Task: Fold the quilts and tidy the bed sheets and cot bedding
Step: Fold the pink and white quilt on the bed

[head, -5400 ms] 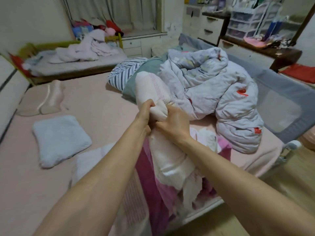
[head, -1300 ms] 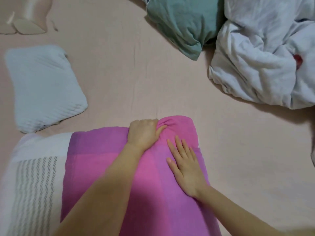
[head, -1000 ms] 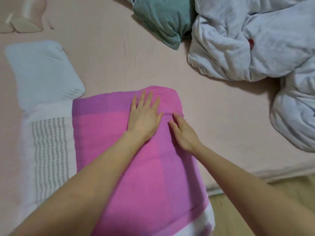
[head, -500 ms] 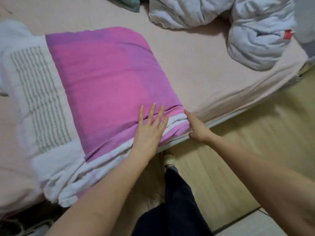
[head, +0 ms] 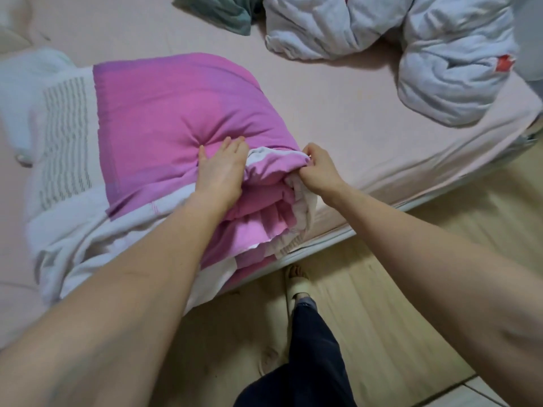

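Note:
A folded pink and white quilt lies on the pale pink bed sheet, its near layers hanging over the bed's front edge. My left hand presses down into the quilt's top, denting it, fingers fairly straight. My right hand pinches the quilt's near right corner, where pink and white layers bunch up. A crumpled light blue quilt lies at the back right of the bed.
A green pillow sits at the top edge. A pale blue cushion lies left, partly under the quilt. Wooden floor runs below the bed edge, with my dark trouser leg and slippered foot on it.
My left hand has slid up onto the quilt's top and presses in. My right hand has gone from touching the corner to pinching it, lifting the layers. The camera has drawn slightly back.

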`<state>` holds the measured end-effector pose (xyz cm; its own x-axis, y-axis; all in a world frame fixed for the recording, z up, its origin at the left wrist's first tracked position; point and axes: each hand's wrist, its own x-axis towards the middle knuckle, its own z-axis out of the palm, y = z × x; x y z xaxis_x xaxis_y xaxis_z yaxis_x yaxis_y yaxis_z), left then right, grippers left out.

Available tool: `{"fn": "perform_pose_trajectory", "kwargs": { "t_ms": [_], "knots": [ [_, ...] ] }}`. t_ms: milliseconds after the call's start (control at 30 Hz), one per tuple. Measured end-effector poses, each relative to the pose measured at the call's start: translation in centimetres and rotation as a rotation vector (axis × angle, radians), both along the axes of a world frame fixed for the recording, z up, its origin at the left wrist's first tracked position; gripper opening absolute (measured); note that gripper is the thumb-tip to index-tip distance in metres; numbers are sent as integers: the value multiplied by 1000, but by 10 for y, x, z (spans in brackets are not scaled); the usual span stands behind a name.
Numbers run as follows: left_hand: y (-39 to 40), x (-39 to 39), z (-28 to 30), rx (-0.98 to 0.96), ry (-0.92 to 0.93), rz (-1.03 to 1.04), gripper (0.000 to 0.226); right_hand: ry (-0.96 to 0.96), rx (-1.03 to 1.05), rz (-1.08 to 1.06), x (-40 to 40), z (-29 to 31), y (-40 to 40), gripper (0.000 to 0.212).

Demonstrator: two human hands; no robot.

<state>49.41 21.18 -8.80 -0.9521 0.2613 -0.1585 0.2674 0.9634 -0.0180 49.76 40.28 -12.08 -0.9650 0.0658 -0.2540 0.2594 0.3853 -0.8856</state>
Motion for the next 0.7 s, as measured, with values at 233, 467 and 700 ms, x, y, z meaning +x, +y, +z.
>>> {"fn": "perform_pose_trajectory", "kwargs": {
  "t_ms": [233,467,700],
  "knots": [
    [-13,54,-2,-113,107,-36,31,105,774,166,85,-23,-29,23],
    [-20,94,8,-41,-1,-183,27,244,634,331,113,-7,-13,24],
    [-30,108,29,149,-487,-145,12,90,946,937,97,11,-27,8]
  ]
}}
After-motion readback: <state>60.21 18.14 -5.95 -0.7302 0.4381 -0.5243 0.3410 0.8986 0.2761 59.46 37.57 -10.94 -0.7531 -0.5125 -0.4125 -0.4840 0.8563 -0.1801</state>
